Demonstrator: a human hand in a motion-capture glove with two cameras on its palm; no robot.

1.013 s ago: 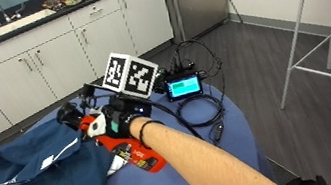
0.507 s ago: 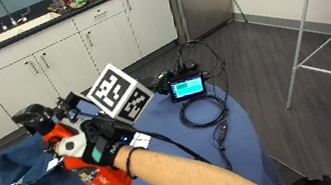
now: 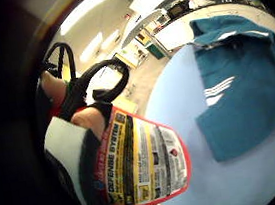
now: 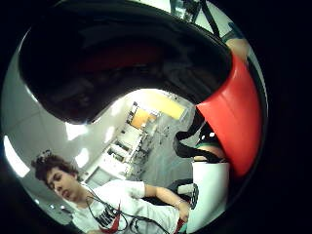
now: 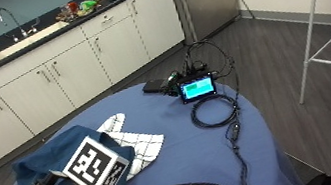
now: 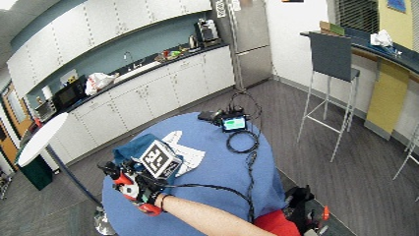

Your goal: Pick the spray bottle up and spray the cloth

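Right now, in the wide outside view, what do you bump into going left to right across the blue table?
Spray bottle held by the gloved right hand → teal cloth → white checked towel → little screen.

Bright, even room light from ceiling panels [image 3: 85,9]. The blue table [image 5: 190,159] is evenly lit, with a faint shadow, perhaps, beside the cloth [image 3: 241,89]. In the thumb-side view the spray bottle [image 4: 234,112] has a dark, backlit head.
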